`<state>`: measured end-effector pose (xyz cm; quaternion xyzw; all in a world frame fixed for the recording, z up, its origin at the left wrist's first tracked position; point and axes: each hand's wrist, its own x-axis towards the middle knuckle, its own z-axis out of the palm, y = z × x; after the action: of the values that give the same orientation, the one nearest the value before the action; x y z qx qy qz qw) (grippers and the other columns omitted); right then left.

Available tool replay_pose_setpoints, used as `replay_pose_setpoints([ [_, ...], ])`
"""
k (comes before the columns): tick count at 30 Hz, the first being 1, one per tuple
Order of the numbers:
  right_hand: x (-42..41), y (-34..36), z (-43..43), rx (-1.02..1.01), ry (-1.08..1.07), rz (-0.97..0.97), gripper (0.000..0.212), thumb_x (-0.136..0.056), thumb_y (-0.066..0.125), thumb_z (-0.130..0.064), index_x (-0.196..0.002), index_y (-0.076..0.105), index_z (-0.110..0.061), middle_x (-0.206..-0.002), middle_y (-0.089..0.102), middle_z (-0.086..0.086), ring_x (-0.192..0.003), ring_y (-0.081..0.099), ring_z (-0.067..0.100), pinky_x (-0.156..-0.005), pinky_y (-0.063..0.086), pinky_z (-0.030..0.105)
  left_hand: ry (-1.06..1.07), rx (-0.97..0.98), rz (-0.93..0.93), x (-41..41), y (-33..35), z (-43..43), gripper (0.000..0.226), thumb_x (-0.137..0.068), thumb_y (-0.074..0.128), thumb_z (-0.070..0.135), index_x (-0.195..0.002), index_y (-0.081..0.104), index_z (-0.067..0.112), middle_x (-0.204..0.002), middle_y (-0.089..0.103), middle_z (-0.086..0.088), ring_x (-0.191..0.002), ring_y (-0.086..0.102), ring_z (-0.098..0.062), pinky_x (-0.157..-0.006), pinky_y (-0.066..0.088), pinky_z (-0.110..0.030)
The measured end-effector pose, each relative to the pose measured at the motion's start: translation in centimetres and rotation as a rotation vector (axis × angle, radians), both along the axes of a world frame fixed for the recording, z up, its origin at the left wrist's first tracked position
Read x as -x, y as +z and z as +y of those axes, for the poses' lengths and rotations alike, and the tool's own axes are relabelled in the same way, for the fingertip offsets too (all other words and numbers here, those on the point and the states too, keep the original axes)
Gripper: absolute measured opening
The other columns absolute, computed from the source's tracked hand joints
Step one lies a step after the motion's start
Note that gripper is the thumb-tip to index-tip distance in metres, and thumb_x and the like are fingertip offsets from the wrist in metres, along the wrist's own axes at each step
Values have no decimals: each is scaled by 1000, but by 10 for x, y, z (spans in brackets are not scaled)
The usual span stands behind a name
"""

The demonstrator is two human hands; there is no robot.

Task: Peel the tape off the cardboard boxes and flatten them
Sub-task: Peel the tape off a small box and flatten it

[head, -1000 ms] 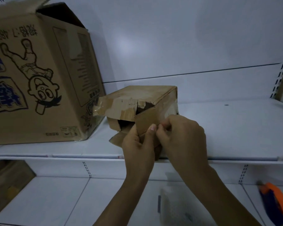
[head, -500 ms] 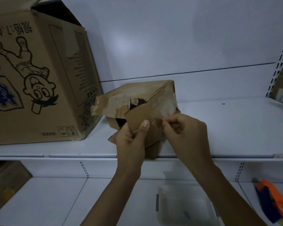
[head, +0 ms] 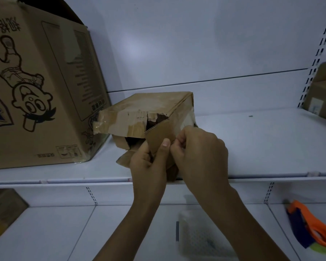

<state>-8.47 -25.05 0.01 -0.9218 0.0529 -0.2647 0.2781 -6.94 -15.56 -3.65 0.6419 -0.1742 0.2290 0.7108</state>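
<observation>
A small torn cardboard box (head: 154,106) sits on the white shelf (head: 252,147), its front flaps ripped open and covered with wrinkled brown tape (head: 117,125). My left hand (head: 149,164) grips a loose front flap (head: 158,134) of this box, thumb up along its edge. My right hand (head: 199,151) is just to the right, its fingers pinching at a clear tape strip (head: 188,119) on the box's right side. A large printed cardboard box (head: 36,81) with a cartoon figure stands at the left, its top flaps open.
Another cardboard box (head: 324,95) sits at the shelf's far right. On the lower shelf lie a clear plastic container (head: 201,240), an orange and blue tool (head: 312,227) at the right, and a brown box (head: 2,210) at the left.
The small box has tipped back a little from its lifted position. My right hand has closed in against my left thumb at the flap's edge.
</observation>
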Motion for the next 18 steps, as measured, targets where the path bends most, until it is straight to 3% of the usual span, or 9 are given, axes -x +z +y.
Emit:
replay_pose_setpoints([
  [3, 1, -2, -1, 15, -18, -137, 18, -93, 50, -25, -84, 60, -14, -78, 61, 1, -69, 54, 15, -63, 40, 27, -21, -3, 21, -4, 0, 2, 13, -88, 58, 24, -92, 66, 34, -87, 74, 12, -88, 70, -10, -74, 56, -22],
  [8, -7, -14, -4, -97, 4, -263, 17, -86, 64, -18, -70, 63, -9, -64, 62, 4, -59, 56, 17, -59, 45, 27, 0, -54, 60, -7, 2, -1, 20, -93, 58, 16, -90, 65, 35, -83, 73, 15, -85, 69, -7, -73, 56, -20],
  [10, -9, -18, -9, -166, 65, -312, 13, -85, 68, -15, -73, 68, -9, -66, 66, 3, -59, 58, 12, -59, 50, 26, 13, -28, 81, -8, 3, 0, 17, -93, 58, 18, -92, 65, 34, -87, 73, 14, -87, 69, -6, -75, 56, -22],
  [12, -7, -19, -17, -249, 184, -302, 10, -87, 69, -19, -90, 74, -11, -81, 72, -1, -66, 60, 1, -65, 50, 12, 20, 23, 106, -8, 2, 1, 15, -93, 59, 19, -95, 65, 33, -91, 73, 11, -91, 68, -6, -77, 56, -23],
  [14, -6, -20, -23, -275, 247, -247, 26, -87, 68, -27, -107, 72, -11, -93, 71, -5, -74, 60, -2, -70, 46, 4, 10, 44, 110, -8, 4, 0, 15, -93, 59, 20, -98, 65, 33, -95, 73, 11, -93, 68, -6, -77, 56, -20],
  [18, -9, -23, -18, -331, 202, -339, 26, -83, 72, -27, -104, 74, -11, -97, 73, 0, -81, 63, 3, -78, 51, 13, -6, 68, 117, -7, 4, 0, 15, -92, 59, 20, -98, 64, 33, -93, 73, 12, -91, 68, -3, -73, 53, -14],
])
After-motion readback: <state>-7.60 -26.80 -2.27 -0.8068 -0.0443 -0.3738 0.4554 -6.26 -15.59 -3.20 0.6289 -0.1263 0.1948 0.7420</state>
